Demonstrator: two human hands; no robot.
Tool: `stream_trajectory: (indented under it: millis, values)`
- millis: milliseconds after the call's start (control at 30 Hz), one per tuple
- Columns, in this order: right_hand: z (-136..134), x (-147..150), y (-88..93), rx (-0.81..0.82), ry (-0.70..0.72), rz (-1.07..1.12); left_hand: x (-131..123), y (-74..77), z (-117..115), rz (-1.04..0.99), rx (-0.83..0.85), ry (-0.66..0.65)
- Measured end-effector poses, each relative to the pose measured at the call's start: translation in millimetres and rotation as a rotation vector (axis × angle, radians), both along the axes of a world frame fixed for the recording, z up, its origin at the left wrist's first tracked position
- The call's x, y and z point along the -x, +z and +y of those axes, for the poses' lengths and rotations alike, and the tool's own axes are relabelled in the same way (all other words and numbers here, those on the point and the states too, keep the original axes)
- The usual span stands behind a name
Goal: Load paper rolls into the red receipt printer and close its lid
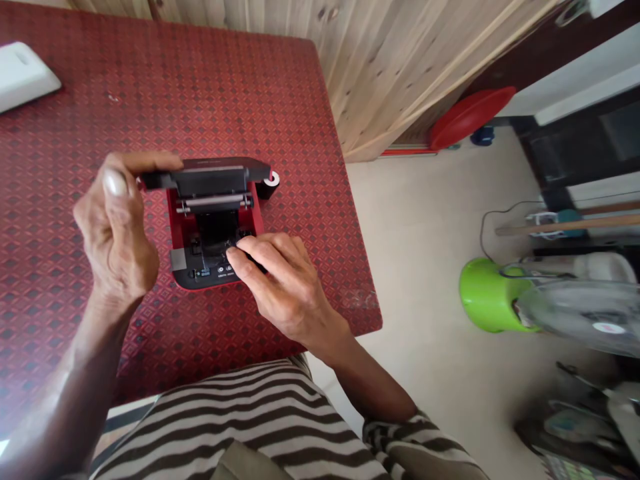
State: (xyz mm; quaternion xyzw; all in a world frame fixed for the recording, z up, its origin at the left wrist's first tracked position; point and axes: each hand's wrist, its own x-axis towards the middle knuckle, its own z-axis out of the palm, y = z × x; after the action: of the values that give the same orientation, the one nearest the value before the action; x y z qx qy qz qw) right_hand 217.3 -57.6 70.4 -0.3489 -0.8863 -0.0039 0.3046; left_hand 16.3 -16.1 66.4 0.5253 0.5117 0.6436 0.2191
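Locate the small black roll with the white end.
In the head view, the roll is on the red table, just right of the open device.

Room: looks like part of a home; hard to say which part
Table (200, 87): topped in a red-and-dark diamond pattern, more domestic than industrial;
Panelling (240, 17): made of knotty pale planks, far side;
Floor (410, 220): pale and smooth, right;
Red basin (473, 117): tilted on edge, far right;
Green plastic tub (483, 293): set near a long wooden handle (550, 225), right

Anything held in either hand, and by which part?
Left hand holds the raised printer lid by its left end. Right hand is at the printer's front panel; whether it grips anything can't be told.
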Motion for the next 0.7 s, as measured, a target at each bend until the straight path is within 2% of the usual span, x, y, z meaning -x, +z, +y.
stream_trajectory:
  millis: [100,200,467,700]
  values:
    - [-2,-1,0.6,0.002,0.007,-0.011,4,-3.6,-23,0.288,0.012,-0.108]
    - [0,-1,0.2,-0.007,0.022,-0.026,10,-7.8,-37,0.428,0.035,-0.183]
    - [2,1,-3.9,-0.029,0.006,-0.020,19,-21.9,-44,0.549,-0.058,-0.276]
    - [2,1,-3.5,-0.011,-0.029,-0.020,25,-26.7,-43,0.627,-0.112,-0.300]
